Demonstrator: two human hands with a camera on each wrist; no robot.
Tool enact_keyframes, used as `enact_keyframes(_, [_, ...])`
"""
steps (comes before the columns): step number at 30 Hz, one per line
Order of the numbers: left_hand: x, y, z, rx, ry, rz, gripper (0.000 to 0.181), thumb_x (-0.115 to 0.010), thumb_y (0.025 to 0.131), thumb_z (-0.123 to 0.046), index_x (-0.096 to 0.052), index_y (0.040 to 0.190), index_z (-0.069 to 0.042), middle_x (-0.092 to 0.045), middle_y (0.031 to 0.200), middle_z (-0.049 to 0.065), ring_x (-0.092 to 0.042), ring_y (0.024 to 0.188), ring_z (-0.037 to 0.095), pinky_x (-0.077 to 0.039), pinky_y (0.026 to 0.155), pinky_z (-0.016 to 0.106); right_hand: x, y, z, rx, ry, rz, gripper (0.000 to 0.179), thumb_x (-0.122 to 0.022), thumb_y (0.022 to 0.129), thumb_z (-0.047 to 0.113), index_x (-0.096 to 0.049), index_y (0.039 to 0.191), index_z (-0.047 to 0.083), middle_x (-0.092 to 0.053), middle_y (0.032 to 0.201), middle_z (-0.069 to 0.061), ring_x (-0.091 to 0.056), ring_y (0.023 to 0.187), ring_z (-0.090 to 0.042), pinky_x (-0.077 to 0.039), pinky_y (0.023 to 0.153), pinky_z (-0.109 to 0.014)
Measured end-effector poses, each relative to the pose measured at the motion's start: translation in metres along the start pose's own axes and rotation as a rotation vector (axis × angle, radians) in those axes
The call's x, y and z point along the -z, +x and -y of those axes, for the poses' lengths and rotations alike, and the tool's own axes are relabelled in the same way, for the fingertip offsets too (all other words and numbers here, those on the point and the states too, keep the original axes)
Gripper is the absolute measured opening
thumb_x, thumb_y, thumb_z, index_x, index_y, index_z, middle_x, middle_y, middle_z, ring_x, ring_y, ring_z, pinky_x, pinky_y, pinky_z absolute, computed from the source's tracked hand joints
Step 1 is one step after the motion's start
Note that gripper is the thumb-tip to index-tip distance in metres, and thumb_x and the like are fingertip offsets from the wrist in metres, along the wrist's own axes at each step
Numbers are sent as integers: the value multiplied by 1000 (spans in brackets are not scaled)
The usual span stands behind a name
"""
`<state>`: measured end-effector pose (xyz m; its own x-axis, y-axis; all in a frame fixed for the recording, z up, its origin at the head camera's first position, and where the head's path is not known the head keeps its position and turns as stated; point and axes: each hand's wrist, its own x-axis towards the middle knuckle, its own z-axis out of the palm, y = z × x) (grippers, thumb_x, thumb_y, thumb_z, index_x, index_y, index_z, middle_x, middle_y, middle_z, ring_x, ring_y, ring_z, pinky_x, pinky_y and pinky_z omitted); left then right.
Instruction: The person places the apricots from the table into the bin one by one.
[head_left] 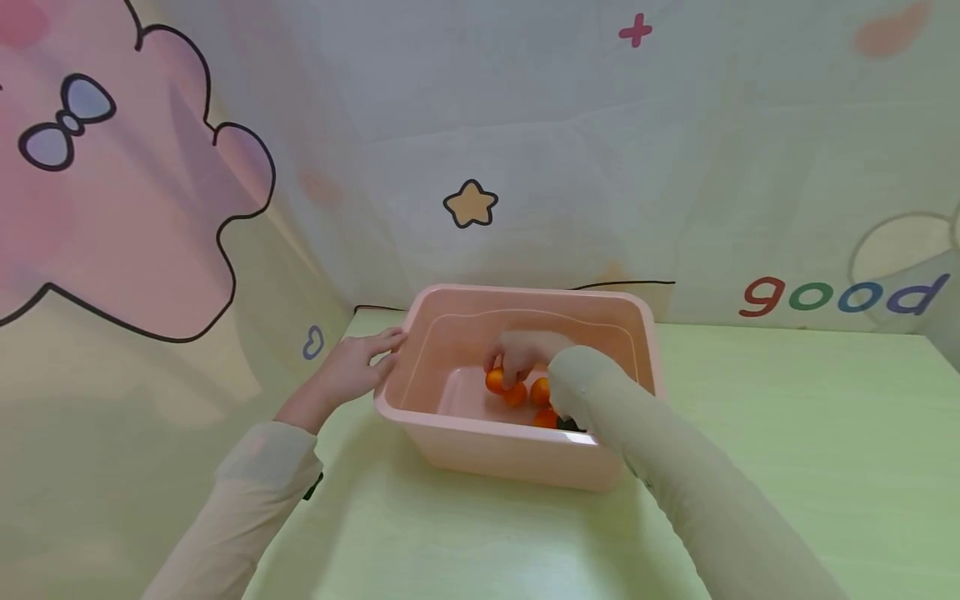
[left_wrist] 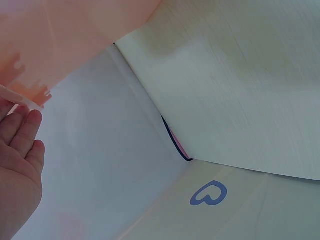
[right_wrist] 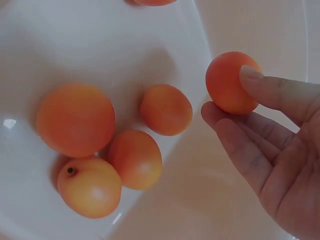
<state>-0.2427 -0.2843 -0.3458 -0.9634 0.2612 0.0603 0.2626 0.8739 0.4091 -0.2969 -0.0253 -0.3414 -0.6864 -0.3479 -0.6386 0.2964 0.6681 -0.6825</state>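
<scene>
A pink plastic tub (head_left: pixel 517 457) stands on the table with several round orange fruits on its floor. My right hand (head_left: pixel 525 350) reaches down inside it. In the right wrist view, thumb and fingers pinch a small smooth orange fruit (right_wrist: pixel 225 82). Other fruits lie to its left: a large one (right_wrist: pixel 76 120), one with a dark stem spot (right_wrist: pixel 90 189), and smaller ones such as this fruit (right_wrist: pixel 166 110). My left hand (head_left: pixel 352 367) holds the tub's left rim; the left wrist view shows its fingers (left_wrist: pixel 20 142) under the rim, with the thumb hidden there.
The pale green tabletop (head_left: pixel 787 433) extends right of the tub and in front of it. A printed cloth wall (head_left: pixel 540 208) rises close behind the tub, and another printed side (head_left: pixel 172 400) stands at the left. My right sleeve (head_left: pixel 637 425) crosses the tub's front right rim.
</scene>
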Motion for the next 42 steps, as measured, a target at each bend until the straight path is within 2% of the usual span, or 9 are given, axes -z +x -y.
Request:
enact_keyframes(1, [0,0,-1,-8,5,-4,43,-49,90,-21,-43,131,-11,-41,137,8,-40,123,33,-40,91,46,0,1,-1,-12,19,-1,35,-56,71,5,-60,102,19,-58,103,-6,-49,91,-29,-42,60,-38])
enact_keyframes(4, [-2,2,-2,-20,12,-10,42,-49,90,-21,-44,130,-10,-42,136,8,-41,122,33,-40,92,46,2,10,-4,67,-61,32,34,-56,74,-2,-60,103,17,-56,107,-8,-43,106,-31,-41,70,-42])
enact_keyframes(10, [-4,4,-4,-30,7,-13,42,-49,90,-20,-44,130,-10,-42,136,8,-41,122,32,-41,88,43,6,13,-6,35,-50,17,40,-62,74,2,-57,108,22,-54,110,-7,-43,109,-30,-39,80,-48])
enact_keyframes(15, [-5,4,-4,-46,6,-23,42,-49,90,-19,-45,130,-9,-43,135,8,-43,120,32,-40,80,38,21,10,-1,130,-208,43,40,-59,73,1,-59,109,17,-55,109,-5,-47,104,-29,-45,80,-40])
enact_keyframes(18, [-4,3,-3,-42,3,-26,41,-48,90,-20,-45,130,-10,-43,135,8,-43,120,32,-40,81,38,35,5,4,186,-335,84,41,-54,76,2,-57,113,17,-54,114,-3,-49,101,-26,-47,80,-33])
enact_keyframes(24, [-3,2,-2,-38,8,-26,42,-49,89,-18,-45,130,-9,-43,135,9,-42,121,34,-40,81,40,59,-18,9,204,-531,75,40,-55,81,7,-53,116,26,-51,117,-2,-50,100,-23,-44,84,-33])
enact_keyframes(28, [-2,2,-1,-41,18,-27,42,-49,89,-17,-45,130,-9,-43,135,10,-42,120,35,-41,83,42,71,-36,8,231,-632,55,43,-60,81,12,-50,121,22,-50,117,-6,-53,99,-25,-47,84,-33])
enact_keyframes(33, [-3,2,-1,-24,7,-14,42,-49,89,-19,-44,130,-9,-42,136,9,-40,122,35,-40,89,45,86,-57,-2,265,-692,29,46,-62,80,13,-49,124,20,-52,116,-8,-56,94,-21,-50,79,-31])
enact_keyframes(42, [-2,1,-4,-40,19,-24,42,-49,89,-18,-45,129,-7,-43,134,11,-44,118,36,-40,79,39,113,-91,-38,302,-671,20,49,-61,80,14,-46,126,15,-52,119,-13,-56,94,-20,-51,76,-34])
